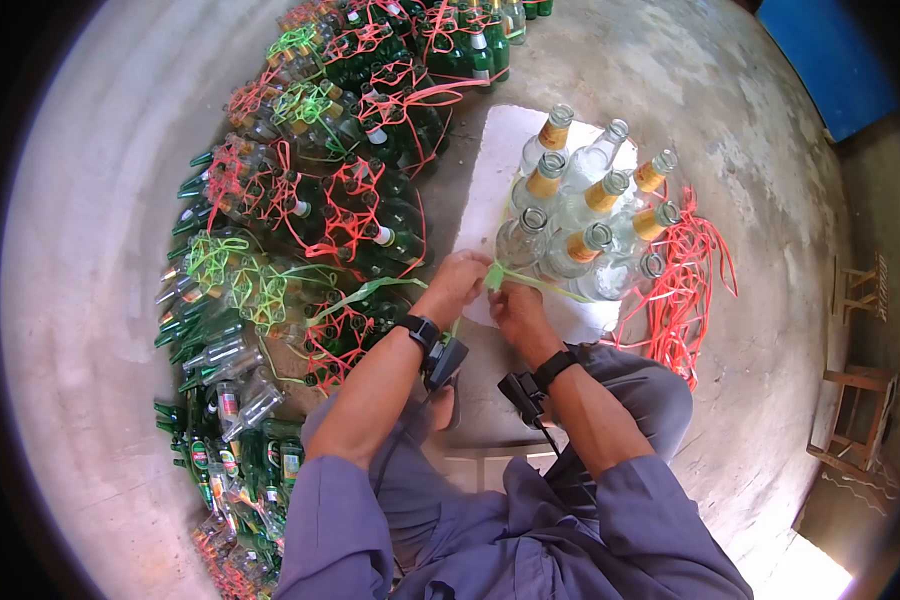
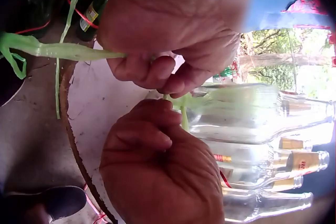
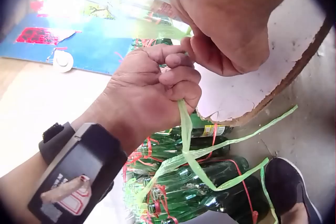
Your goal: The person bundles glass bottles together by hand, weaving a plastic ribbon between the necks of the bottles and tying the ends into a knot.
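Observation:
Both hands meet at the near corner of a group of clear glass bottles (image 1: 522,243) standing upright on a white board (image 1: 488,175). A pale green plastic strap (image 1: 545,285) runs round the bottles low down. My left hand (image 1: 460,281) holds the strap with curled fingers, and a loose tail of strap (image 3: 187,134) hangs out of its fist in the right wrist view. My right hand (image 1: 518,312) pinches the strap close beside it, thumb and fingertips together. In the left wrist view the fingertips of both hands almost meet at the strap beside a bottle (image 2: 236,111).
A heap of red plastic strap (image 1: 682,290) lies right of the board. Many green and clear bottles (image 1: 370,215), bundled with red and green straps, fill the floor at the left. A wooden stool (image 1: 855,420) is at the far right, a blue panel (image 1: 830,60) at the top right.

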`<act>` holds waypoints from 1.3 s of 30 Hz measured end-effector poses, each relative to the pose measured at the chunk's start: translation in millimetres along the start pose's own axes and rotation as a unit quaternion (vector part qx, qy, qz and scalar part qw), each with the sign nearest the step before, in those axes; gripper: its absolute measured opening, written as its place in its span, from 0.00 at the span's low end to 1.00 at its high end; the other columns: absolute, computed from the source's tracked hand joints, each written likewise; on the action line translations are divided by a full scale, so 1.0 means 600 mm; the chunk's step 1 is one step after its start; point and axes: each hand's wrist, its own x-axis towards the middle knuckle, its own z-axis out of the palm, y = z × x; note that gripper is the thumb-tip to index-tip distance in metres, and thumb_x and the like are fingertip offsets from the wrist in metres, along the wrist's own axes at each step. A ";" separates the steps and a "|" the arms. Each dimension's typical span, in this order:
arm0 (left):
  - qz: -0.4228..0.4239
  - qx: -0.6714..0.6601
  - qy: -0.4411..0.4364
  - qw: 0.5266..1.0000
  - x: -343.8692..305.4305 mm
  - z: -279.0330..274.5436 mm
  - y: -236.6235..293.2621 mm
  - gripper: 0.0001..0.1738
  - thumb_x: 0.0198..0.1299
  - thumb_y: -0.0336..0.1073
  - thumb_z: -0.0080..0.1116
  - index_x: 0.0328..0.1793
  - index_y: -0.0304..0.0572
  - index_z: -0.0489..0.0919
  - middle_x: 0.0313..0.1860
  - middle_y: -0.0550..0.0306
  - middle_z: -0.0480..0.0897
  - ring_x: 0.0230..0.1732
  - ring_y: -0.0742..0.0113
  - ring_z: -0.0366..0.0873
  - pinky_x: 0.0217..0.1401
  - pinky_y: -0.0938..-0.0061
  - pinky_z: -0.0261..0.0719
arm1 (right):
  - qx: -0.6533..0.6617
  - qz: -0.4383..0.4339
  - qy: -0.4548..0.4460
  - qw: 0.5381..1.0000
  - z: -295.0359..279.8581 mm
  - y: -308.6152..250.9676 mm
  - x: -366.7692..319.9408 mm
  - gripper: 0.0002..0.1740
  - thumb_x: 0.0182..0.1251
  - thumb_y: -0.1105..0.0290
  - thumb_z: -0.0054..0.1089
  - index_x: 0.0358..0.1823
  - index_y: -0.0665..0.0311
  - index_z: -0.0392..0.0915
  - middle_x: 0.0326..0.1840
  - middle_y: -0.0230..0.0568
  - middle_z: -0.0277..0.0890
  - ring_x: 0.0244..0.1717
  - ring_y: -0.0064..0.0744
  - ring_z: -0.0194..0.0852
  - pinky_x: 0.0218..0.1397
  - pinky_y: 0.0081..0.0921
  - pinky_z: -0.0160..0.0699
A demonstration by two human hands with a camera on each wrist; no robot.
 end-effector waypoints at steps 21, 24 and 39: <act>0.061 -0.053 0.041 0.996 0.020 0.024 0.057 0.16 0.52 0.25 0.55 0.48 0.37 0.72 0.17 0.62 0.69 0.11 0.74 0.59 0.14 0.75 0.51 | 0.000 0.009 0.084 0.996 -0.031 -0.004 0.034 0.07 0.62 0.84 0.43 0.34 0.65 0.69 0.25 0.34 0.66 0.18 0.21 0.60 0.18 0.15 0.61; 0.079 -0.062 0.039 0.994 0.018 0.024 0.056 0.15 0.52 0.24 0.55 0.48 0.37 0.72 0.18 0.61 0.71 0.12 0.74 0.60 0.13 0.76 0.52 | 0.009 0.034 0.047 0.998 -0.040 -0.001 0.039 0.08 0.63 0.85 0.42 0.35 0.65 0.69 0.26 0.35 0.66 0.19 0.21 0.61 0.18 0.16 0.63; 0.148 0.185 0.028 0.971 -0.108 0.050 0.114 0.09 0.58 0.27 0.55 0.45 0.38 0.77 0.25 0.56 0.79 0.15 0.76 0.68 0.15 0.79 0.59 | -0.202 -0.013 -0.013 0.979 -0.013 -0.051 -0.112 0.04 0.66 0.72 0.61 0.34 0.62 0.76 0.26 0.33 0.74 0.23 0.22 0.71 0.22 0.20 0.69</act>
